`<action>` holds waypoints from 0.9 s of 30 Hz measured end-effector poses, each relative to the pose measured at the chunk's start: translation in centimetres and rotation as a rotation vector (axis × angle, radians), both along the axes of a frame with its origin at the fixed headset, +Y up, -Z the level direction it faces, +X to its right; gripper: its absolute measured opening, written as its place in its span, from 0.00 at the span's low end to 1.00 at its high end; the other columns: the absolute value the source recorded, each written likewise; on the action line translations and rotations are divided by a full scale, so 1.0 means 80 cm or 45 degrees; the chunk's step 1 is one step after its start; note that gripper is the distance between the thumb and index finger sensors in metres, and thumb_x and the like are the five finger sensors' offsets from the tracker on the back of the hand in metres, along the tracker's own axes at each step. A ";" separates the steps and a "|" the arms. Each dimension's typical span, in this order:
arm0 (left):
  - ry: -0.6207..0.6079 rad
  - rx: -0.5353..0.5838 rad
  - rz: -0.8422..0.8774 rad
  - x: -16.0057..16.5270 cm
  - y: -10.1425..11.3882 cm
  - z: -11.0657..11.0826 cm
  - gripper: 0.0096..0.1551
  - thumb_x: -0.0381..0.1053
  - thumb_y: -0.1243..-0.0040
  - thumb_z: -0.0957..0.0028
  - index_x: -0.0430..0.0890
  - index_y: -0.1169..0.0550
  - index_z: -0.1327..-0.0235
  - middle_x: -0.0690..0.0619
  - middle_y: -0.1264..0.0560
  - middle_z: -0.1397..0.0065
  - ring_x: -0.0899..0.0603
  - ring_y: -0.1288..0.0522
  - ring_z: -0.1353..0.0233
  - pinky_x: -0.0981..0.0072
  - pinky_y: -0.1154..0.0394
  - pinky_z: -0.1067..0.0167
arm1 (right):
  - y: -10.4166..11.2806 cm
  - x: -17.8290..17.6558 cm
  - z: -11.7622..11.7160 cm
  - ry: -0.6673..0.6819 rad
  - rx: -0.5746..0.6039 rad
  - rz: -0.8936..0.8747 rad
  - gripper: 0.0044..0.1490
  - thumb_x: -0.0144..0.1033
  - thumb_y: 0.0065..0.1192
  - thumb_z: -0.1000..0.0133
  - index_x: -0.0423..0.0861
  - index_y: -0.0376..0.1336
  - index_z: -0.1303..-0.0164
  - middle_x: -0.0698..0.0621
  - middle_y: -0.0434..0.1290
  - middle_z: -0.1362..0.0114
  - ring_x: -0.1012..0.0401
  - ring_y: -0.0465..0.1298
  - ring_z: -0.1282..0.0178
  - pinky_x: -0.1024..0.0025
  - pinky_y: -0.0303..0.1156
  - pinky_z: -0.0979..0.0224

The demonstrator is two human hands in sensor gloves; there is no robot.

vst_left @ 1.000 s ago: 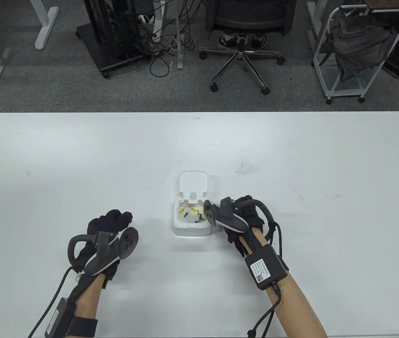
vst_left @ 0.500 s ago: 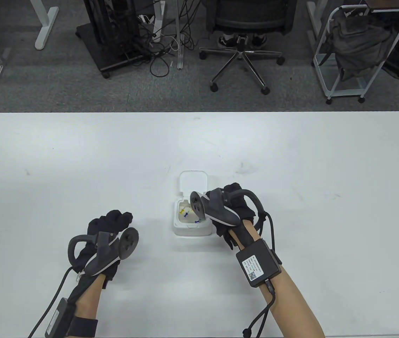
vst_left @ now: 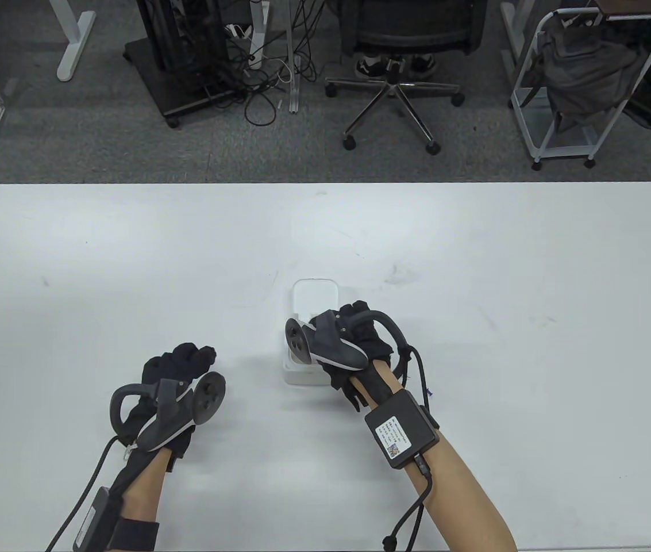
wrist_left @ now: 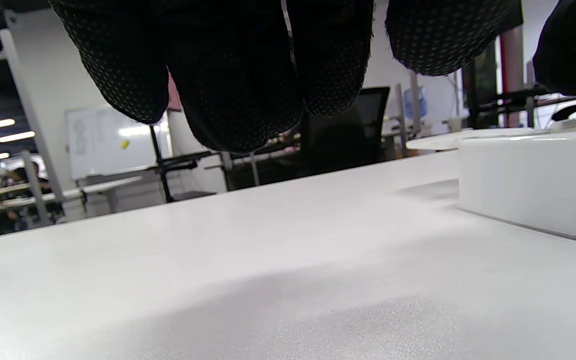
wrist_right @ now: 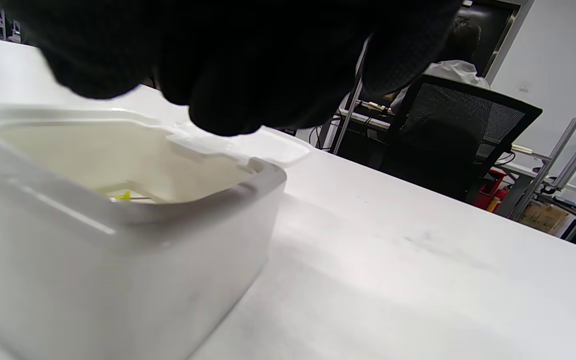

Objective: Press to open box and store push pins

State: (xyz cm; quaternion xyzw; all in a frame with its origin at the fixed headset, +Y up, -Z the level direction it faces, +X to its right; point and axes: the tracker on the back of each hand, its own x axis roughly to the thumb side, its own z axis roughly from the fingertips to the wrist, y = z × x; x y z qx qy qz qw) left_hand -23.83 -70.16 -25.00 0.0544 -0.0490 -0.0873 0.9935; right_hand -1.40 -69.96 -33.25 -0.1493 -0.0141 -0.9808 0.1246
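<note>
Two hands low in frame — right hand (vst_left: 354, 339) directly over open box (vst_left: 302, 376), grip state hidden; left hand (vst_left: 178, 368) curled, empty, farther left on counter (vst_left: 130, 259).

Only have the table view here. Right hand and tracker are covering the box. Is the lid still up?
Observer: Yes. In the right wrist view the box is open, the lid lying back behind the rim.
Operator: Any pins in there?
Observer: One yellow push pin shows on the floor of the box; the near wall hides the rest.
Operator: Right hand touching the box?
Observer: The right hand hangs over the opening; contact cannot be told.
Operator: Left hand?
Observer: In the left wrist view the left hand has its fingers curled above the table, apart from the box.
</note>
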 end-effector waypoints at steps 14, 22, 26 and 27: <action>-0.004 -0.007 0.000 0.001 0.000 0.000 0.33 0.65 0.49 0.47 0.56 0.26 0.29 0.51 0.26 0.23 0.45 0.18 0.32 0.44 0.26 0.26 | -0.016 0.077 0.005 -0.181 -0.072 0.077 0.33 0.55 0.62 0.56 0.57 0.63 0.40 0.59 0.78 0.38 0.54 0.78 0.37 0.42 0.64 0.19; -0.005 -0.002 -0.002 0.002 0.000 0.001 0.33 0.65 0.49 0.47 0.56 0.26 0.29 0.51 0.26 0.23 0.45 0.18 0.32 0.44 0.26 0.26 | -0.039 0.125 0.012 -0.293 -0.125 0.116 0.31 0.54 0.62 0.56 0.57 0.64 0.42 0.59 0.79 0.39 0.54 0.79 0.37 0.41 0.64 0.19; -0.006 -0.001 0.000 0.003 -0.001 0.002 0.33 0.65 0.49 0.47 0.56 0.26 0.29 0.51 0.26 0.23 0.45 0.18 0.32 0.44 0.26 0.26 | -0.054 0.140 0.014 -0.330 -0.164 0.112 0.32 0.54 0.63 0.56 0.57 0.64 0.42 0.59 0.79 0.39 0.54 0.79 0.38 0.41 0.64 0.19; -0.006 -0.001 -0.001 0.003 -0.001 0.002 0.33 0.65 0.49 0.47 0.56 0.26 0.29 0.51 0.26 0.23 0.45 0.18 0.32 0.44 0.26 0.26 | -0.057 0.142 0.015 -0.333 -0.172 0.110 0.32 0.54 0.63 0.56 0.57 0.64 0.42 0.59 0.79 0.39 0.54 0.79 0.38 0.41 0.64 0.19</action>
